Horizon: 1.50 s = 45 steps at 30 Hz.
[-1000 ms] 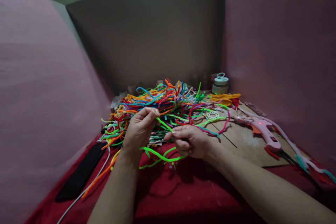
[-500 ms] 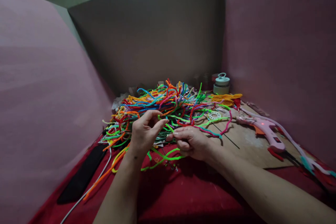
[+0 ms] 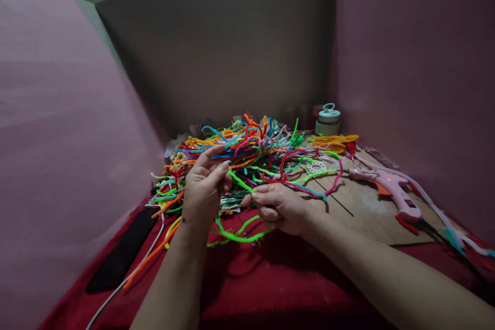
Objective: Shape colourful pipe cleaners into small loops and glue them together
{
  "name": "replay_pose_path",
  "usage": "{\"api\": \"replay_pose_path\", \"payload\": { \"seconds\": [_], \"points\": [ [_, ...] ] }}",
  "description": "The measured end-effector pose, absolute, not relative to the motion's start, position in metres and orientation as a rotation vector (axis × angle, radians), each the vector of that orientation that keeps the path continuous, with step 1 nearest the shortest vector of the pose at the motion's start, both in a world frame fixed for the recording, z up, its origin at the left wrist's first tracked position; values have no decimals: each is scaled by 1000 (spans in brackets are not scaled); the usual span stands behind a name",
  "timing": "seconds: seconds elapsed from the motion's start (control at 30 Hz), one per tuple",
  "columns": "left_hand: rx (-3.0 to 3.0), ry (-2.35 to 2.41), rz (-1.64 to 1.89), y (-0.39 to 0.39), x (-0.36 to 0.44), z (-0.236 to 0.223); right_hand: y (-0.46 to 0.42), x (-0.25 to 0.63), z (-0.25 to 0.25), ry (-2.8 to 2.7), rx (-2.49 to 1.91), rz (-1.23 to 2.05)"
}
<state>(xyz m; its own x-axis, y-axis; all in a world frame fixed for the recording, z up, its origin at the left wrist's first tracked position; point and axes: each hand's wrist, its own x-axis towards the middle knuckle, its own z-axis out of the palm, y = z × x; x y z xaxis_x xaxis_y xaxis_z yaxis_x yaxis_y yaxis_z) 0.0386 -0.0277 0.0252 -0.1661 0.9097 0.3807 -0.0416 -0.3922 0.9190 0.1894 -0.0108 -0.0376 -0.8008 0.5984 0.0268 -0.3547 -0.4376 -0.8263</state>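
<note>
A bright green pipe cleaner (image 3: 240, 181) stretches between my two hands, in front of a tangled pile of colourful pipe cleaners (image 3: 232, 147). My left hand (image 3: 204, 180) pinches its upper left end between thumb and fingers. My right hand (image 3: 280, 207) is closed round it further down, thumb against the forefinger. Below the hands, a loop of bright green pipe cleaner (image 3: 240, 238) hangs over the red cloth; whether it is the same piece I cannot tell, since the right fingers hide the join.
A pink glue gun (image 3: 390, 185) with a lit red light lies on a brown board (image 3: 371, 221) at the right. Behind it are yellow pipe cleaners (image 3: 334, 141) and a pale green lidded container (image 3: 328, 119). A black flat object (image 3: 121, 252) and a white cable (image 3: 149, 252) lie left on the red cloth (image 3: 270, 283).
My left hand has moved left and slightly down, away from the right hand, so more of the green pipe cleaner shows between them. The green loop below has shifted. My right hand has barely moved.
</note>
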Motion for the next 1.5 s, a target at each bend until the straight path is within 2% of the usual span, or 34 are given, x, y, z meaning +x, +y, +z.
{"api": "replay_pose_path", "payload": {
  "seconds": [0.2, 0.37, 0.5, 0.57, 0.63, 0.7, 0.93, 1.13, 1.33, 1.5],
  "points": [
    [1169, 967, 1674, -24, 35, 27, -17, 189, -32, -1135, -324, 2187],
    [1116, 1059, 1750, -11, 10, 24, -2, 200, -29, -827, -158, 2133],
    [1204, 1233, 1307, -10, 8, 20, 10, 208, -25, -626, -135, 2053],
    [1333, 1231, 1025, -15, 15, 18, 13, 210, -24, -582, -152, 2009],
    [1415, 1185, 889, -21, 25, 16, 15, 209, -24, -559, -171, 1981],
    [1440, 1167, 944, -24, 34, 12, 17, 207, -27, -563, -189, 1972],
    [1297, 1133, 1485, -17, 53, 3, 12, 198, -36, -612, -311, 2034],
    [1176, 936, 1475, -20, 61, 1, 1, 190, -35, -725, -380, 2074],
    [1430, 1226, 1547, -16, 55, -5, -2, 183, -44, -851, -436, 2029],
    [1286, 1296, 1595, -8, 49, -10, -7, 179, -44, -884, -497, 1994]
  ]
}}
